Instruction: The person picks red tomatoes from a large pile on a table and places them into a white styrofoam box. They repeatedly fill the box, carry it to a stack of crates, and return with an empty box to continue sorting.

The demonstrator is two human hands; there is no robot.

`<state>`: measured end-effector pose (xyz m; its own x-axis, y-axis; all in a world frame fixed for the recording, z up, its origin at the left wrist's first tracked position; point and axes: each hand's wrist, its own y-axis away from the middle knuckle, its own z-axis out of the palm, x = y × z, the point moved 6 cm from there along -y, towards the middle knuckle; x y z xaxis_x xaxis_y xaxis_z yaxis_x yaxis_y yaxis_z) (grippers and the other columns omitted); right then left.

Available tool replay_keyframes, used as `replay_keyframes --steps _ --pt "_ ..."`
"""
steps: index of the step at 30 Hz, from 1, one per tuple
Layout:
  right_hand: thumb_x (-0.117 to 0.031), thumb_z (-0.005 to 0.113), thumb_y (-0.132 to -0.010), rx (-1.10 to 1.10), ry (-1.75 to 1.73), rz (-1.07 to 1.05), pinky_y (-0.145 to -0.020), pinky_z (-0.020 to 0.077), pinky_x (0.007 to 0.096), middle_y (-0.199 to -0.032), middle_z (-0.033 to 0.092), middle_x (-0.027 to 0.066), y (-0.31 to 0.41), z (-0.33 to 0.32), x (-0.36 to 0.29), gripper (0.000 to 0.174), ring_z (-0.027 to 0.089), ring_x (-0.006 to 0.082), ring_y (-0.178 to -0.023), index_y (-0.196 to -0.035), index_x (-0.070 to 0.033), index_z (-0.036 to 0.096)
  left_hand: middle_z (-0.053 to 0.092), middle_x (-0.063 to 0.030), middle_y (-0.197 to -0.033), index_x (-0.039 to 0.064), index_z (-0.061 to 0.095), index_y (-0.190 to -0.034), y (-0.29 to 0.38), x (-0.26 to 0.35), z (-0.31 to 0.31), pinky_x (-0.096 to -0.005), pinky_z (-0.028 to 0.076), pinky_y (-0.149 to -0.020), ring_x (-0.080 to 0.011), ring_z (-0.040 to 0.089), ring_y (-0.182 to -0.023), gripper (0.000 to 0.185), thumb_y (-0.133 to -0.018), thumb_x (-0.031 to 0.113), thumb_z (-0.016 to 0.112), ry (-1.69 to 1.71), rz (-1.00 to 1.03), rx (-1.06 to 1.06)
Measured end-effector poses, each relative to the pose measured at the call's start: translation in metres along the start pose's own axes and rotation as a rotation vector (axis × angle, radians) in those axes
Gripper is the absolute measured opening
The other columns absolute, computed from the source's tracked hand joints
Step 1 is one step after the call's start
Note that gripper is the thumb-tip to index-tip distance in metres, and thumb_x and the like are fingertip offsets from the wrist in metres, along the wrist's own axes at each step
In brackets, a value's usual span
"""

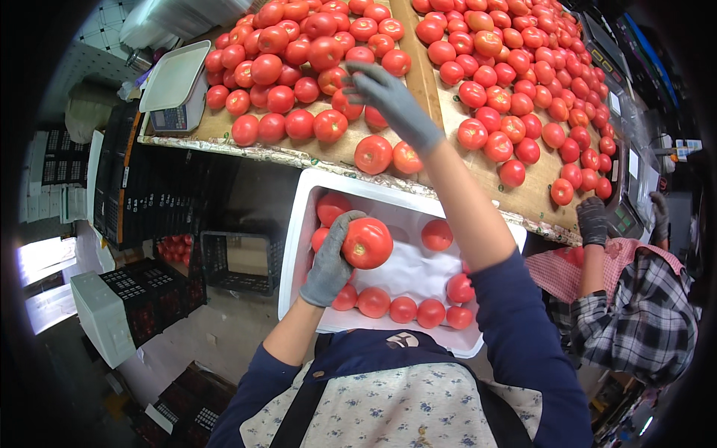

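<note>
My left hand (pixel 330 263), in a grey glove, holds a large red tomato (pixel 367 243) over the left part of a white foam box (pixel 296 269). Tomatoes (pixel 374 302) line several sides of the box, on a white lining. My right hand (pixel 392 101), gloved too, reaches over the table with its fingers apart and slightly blurred, above the front of a heap of tomatoes (pixel 269 70). Two tomatoes (pixel 373 154) rest at the table's near edge, below my right hand.
A wooden divider (pixel 417 67) splits the table; more tomatoes (pixel 512 129) spread right of it. A scale with a white tray (pixel 175 75) stands at left. Black plastic crates (pixel 241 260) are stacked lower left. A co-worker's gloved hand (pixel 592 221) is at the table's right edge.
</note>
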<state>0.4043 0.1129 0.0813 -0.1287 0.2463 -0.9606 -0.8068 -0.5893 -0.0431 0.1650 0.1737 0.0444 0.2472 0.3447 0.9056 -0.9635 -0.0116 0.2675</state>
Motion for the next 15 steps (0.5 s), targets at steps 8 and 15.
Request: replay_keyframes --steps 8,15 --pt "-0.027 0.044 -0.098 0.036 0.125 0.342 -0.103 0.036 0.0302 -0.127 0.055 0.0138 0.214 0.06 0.047 0.04 0.05 0.0193 -0.118 -0.127 0.0 0.051 0.05 -0.0063 -0.119 0.005 0.047 -0.124 0.028 -0.041 0.0 -0.0278 0.04 -0.097 -0.0148 0.049 -0.11 0.031 -0.101 0.024 0.041 0.152 -0.099 0.031" --pt "-0.02 0.052 -0.093 0.012 0.279 0.577 -0.095 0.0406 0.0295 -0.124 0.052 0.0105 0.297 0.105 0.063 0.041 0.05 0.0178 -0.111 -0.13 -0.003 0.049 0.049 -0.0056 -0.121 0.008 0.046 -0.126 0.116 -0.057 -0.014 -0.0285 0.039 -0.098 -0.013 0.047 -0.112 0.039 -0.096 0.031 0.051 -0.167 -0.272 0.087"
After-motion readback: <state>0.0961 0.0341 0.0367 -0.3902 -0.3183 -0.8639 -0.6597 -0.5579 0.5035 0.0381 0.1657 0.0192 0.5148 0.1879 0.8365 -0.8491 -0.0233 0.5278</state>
